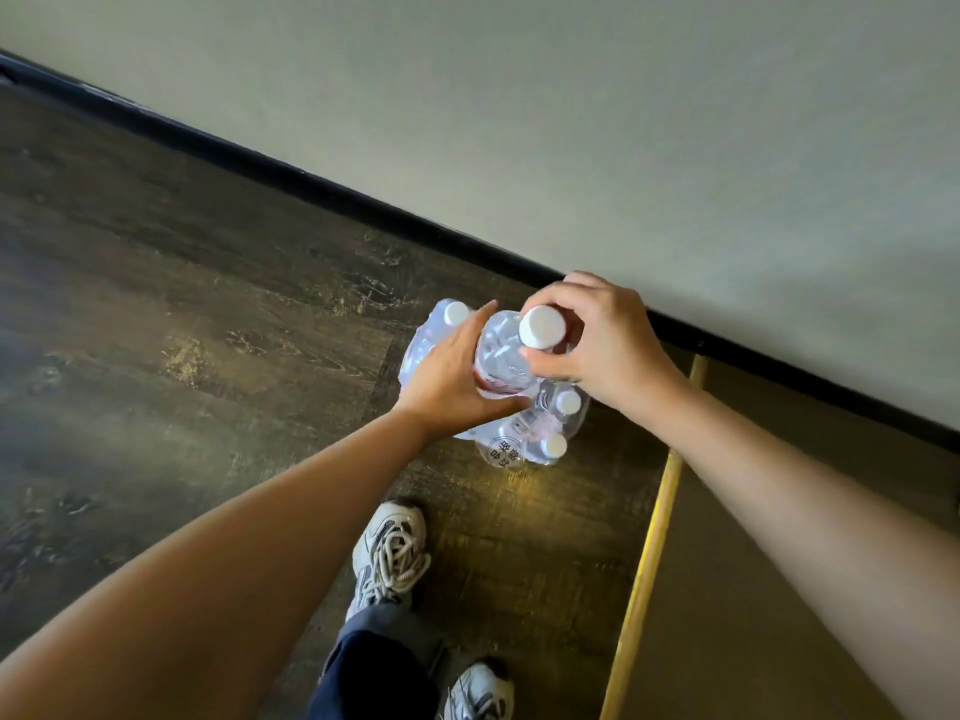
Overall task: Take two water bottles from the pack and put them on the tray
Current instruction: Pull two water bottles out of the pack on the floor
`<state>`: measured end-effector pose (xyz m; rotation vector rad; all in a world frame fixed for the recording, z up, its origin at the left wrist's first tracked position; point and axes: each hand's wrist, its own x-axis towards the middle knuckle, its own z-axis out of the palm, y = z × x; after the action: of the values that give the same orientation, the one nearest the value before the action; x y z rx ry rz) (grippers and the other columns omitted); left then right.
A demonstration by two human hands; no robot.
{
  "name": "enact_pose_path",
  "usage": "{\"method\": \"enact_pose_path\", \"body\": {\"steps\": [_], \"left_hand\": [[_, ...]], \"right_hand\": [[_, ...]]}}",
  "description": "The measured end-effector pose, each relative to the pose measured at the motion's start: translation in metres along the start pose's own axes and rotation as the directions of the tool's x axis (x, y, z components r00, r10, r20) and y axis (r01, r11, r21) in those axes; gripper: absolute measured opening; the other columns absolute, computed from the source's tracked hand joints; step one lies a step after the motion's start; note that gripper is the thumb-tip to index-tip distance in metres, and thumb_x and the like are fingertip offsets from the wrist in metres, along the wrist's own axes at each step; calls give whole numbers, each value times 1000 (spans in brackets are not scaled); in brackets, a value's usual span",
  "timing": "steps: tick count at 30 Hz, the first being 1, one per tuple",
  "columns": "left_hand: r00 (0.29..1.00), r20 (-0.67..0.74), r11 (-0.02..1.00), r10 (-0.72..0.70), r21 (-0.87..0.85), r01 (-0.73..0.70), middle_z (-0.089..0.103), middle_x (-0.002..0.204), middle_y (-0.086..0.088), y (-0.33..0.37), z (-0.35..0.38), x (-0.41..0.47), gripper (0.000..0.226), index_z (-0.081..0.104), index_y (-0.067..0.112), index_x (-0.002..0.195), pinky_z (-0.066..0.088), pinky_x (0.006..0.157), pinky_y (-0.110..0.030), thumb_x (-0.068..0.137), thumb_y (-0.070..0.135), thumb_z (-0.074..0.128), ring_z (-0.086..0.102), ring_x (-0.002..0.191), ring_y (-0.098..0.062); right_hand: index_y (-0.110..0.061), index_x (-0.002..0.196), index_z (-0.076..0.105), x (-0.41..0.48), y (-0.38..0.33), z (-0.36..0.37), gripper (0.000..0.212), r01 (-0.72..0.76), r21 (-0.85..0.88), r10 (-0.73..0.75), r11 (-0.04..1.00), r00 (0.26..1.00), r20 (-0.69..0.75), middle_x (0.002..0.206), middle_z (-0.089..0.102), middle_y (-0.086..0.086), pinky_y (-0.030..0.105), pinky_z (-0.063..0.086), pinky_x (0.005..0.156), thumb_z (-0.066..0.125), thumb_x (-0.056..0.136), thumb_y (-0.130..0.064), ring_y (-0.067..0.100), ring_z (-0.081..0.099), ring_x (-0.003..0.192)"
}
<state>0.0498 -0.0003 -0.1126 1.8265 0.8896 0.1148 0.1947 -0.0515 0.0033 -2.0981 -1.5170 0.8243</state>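
1. The floor (182, 304) is showing dark brown wood grain with yellowish scuffs.
2. The wall (623, 122), upper right, is looking pale grey-green above a black baseboard (322, 187).
3. The bottle (506, 356) is showing clear plastic, a white cap (542, 327) and a red label edge.
4. The shoes (389, 553) are showing white and grey.

Dim warm light, glare patch on floor (514, 491), wide-angle edge stretch, soft focus

place: indoor room, kind unclear | cues: dark wood-look floor (208, 283), black baseboard (332, 192), plain wall (571, 122)
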Motion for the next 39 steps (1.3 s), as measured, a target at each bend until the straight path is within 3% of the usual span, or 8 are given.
{"method": "enact_pose_path", "body": {"steps": [3,7,10,13,16,26,33,39], "left_hand": [[994,-106,994,3,-104,-14,53,106,28,23,-6,-10,79,42,26,123,46,84,-27,56,42,83,57,103,-8],[994,-100,991,-42,-130,29,69,105,2,20,-16,-17,71,49,23,118,54,86,-40,57,36,84,65,97,-16],[990,-121,989,-76,-137,60,66,101,12,1,-22,-17,69,49,27,117,53,81,-27,58,34,84,64,92,-5],[984,-144,985,-104,-150,82,58,93,28,-22,-25,-15,65,46,39,110,44,73,-6,58,36,84,59,86,12],[969,-211,983,-132,-153,101,59,92,30,-38,-27,-12,65,46,42,109,41,67,4,57,33,84,55,87,22],[961,-223,974,-165,-188,124,67,107,8,-50,-27,1,69,51,22,118,51,83,-19,58,37,84,64,99,-4],[973,-146,969,-179,-196,149,63,99,18,-10,-17,-7,64,50,31,111,50,80,-21,58,34,85,62,95,1],[989,-61,970,-132,-212,116,61,97,22,33,1,-12,67,47,37,110,45,75,-15,53,43,82,60,93,4]], "right_hand": [[-9,85,68,-1,-12,-23,28,49,14,-49,999,998,-28,81,60,-3,3,35,65,77,58,-9,14,54,73],[-15,100,63,2,1,-11,34,-37,246,43,969,999,-18,82,60,-11,7,43,65,75,69,-22,10,58,74],[-16,109,58,4,33,26,33,-213,375,234,902,972,-12,88,61,0,24,48,70,54,85,-37,16,61,76],[-15,109,56,3,75,77,32,-423,214,431,881,902,8,102,65,10,37,48,84,44,91,-37,24,62,90],[-15,120,46,1,109,124,34,-491,-207,521,846,844,127,113,60,15,41,43,86,51,87,-24,33,57,102],[-13,119,45,1,127,154,38,-382,-226,398,896,917,29,122,50,18,39,46,74,56,84,-6,35,58,99],[-9,96,57,-41,86,54,26,-300,19,300,954,947,-115,92,48,7,20,32,63,67,73,-3,18,49,80],[-11,85,61,-78,51,-36,23,-231,-2,226,973,955,-193,78,50,7,11,32,59,68,65,-3,19,44,65]]}}
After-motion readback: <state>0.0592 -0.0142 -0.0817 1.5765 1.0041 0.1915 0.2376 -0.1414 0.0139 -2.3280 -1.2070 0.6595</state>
